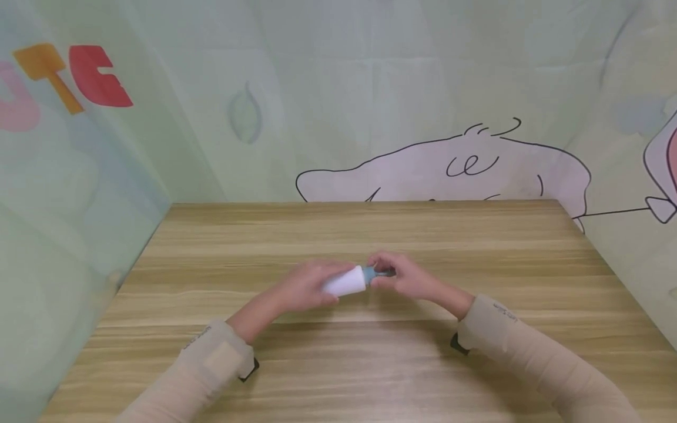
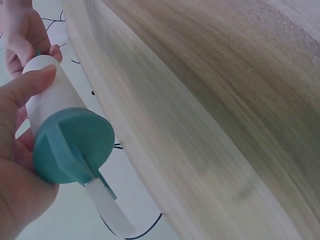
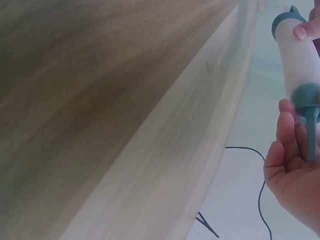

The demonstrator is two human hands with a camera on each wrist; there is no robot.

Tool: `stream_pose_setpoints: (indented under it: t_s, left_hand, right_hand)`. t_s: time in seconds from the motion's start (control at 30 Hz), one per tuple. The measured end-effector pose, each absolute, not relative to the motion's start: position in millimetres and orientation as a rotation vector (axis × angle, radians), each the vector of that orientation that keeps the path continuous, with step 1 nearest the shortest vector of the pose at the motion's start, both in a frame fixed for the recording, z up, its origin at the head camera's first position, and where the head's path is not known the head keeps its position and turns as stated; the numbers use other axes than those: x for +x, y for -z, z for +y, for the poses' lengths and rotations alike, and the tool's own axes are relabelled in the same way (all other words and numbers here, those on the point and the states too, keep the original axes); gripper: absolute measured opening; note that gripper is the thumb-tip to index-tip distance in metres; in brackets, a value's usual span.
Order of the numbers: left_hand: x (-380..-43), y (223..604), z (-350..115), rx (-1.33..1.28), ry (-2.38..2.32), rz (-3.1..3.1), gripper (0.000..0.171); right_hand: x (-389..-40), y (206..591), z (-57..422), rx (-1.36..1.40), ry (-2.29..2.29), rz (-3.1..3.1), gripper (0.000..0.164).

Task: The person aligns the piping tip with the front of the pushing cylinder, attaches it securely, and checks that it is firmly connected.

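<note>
My left hand [image 1: 307, 286] grips a white cylinder [image 1: 346, 282] by its body, thumb along one side, holding it nearly level above the table. In the left wrist view a round teal cap [image 2: 95, 135] closes the near end, with a raised bar and a white strip [image 2: 111, 207] sticking out. A teal end piece with a thin spout [image 3: 311, 132] shows at the other end in the right wrist view. My right hand [image 1: 409, 277] has its fingers and thumb curled around this spouted end. Its thumb is hidden in the right wrist view.
The wood-grain table [image 1: 370, 364] spreads out beneath both hands. Behind it and along its left side hangs a pale green printed cloth [image 1: 317, 88] with letters and a line-drawn animal, close to the table's far edge.
</note>
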State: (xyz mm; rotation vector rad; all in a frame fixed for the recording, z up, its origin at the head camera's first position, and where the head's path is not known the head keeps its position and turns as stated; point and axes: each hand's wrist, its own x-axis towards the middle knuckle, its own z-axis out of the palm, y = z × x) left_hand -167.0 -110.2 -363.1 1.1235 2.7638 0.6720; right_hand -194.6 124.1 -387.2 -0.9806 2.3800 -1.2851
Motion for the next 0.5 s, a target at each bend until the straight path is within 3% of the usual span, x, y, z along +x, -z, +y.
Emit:
stream_pose_setpoints:
  t_s: [0.17,0.4,0.5]
  left_hand:
    - [-166.5,362.2,-110.3,1.135,-0.677,2.778,0.058]
    - [-167.2,361.1,-111.0,1.15,-0.677,2.798,0.06]
    - [-167.6,360.6,-111.6,1.139,-0.678,2.81,0.06]
  right_hand:
    - [-196.3,388.2,125.5,-0.94,1.289,2.353,0.026]
    - [-198.1,384.1,125.8,-0.953,1.234,2.423,0.047]
    - [-197.9,382.5,125.0,-0.98,1.254,2.436,0.045]
